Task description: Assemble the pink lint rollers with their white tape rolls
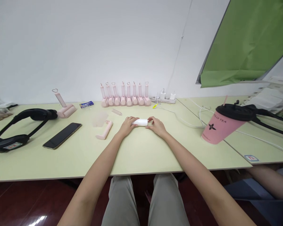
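A small white roll [141,122], perhaps a lint roller refill, lies sideways on the table between my hands. The fingers of my left hand [128,125] are wrapped over its left end. At the other end, my right hand [157,125] pinches the roll's edge between thumb and fingers. Left of my hands rests an L-shaped pink handle piece [105,131]. Behind it are a thin translucent sheet [100,119] and a short pale pink tube [117,112].
Several pink rollers with upright handles [123,99] line the wall, and another pink roller [65,110] stands left. A phone [62,135] and black headset [25,114] are at left. At right are a pink cup [215,127], cables [179,118] and a power strip [166,100].
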Available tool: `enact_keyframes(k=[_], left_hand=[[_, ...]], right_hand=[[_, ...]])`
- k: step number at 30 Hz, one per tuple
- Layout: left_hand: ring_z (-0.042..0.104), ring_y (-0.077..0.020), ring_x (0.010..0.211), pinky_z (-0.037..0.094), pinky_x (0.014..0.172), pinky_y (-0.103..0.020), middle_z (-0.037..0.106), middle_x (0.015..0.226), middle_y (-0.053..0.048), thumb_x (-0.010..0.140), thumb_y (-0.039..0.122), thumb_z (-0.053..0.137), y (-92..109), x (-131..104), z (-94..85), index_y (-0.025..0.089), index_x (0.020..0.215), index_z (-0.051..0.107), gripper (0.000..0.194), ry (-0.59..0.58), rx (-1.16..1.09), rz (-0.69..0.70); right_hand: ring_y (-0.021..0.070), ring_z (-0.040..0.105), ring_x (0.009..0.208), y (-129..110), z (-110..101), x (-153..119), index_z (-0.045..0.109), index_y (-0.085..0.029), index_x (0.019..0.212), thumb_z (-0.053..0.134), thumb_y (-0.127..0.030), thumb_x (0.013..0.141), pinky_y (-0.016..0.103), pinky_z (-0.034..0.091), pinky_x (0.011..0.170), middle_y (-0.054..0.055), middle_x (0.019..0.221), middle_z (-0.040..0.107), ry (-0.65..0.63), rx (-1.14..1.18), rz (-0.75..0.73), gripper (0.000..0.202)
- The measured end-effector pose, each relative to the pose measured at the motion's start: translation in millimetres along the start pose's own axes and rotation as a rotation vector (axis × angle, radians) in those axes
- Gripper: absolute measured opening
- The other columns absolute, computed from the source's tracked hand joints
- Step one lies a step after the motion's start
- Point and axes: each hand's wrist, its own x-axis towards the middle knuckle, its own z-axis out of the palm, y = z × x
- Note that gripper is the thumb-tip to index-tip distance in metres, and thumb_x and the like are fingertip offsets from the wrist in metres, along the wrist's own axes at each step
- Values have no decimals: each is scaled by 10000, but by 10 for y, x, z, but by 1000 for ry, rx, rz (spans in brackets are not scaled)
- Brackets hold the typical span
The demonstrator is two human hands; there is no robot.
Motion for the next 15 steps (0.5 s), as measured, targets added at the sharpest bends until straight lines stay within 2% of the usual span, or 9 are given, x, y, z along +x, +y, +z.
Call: enact_keyframes(k=[8, 15], left_hand=[[424, -198, 986, 356, 889, -338, 529, 1074, -31, 817, 357, 471, 10, -5, -12, 263, 1180, 489, 375, -11, 12, -5], [435, -198, 988, 354, 900, -342, 534, 1080, -33, 810, 359, 482, 3, 7, -20, 258, 1178, 493, 382, -19, 11, -7]], right_hand=[[155, 506, 769, 38, 17, 26, 489, -257, 941, 698, -385, 586, 279, 370, 682, -20, 937, 614, -44, 74, -12, 431], [158, 521, 800, 10, 6, 20, 495, -230, 863, 668, -405, 606, 297, 366, 739, -10, 884, 594, -61, 76, -37, 356]])
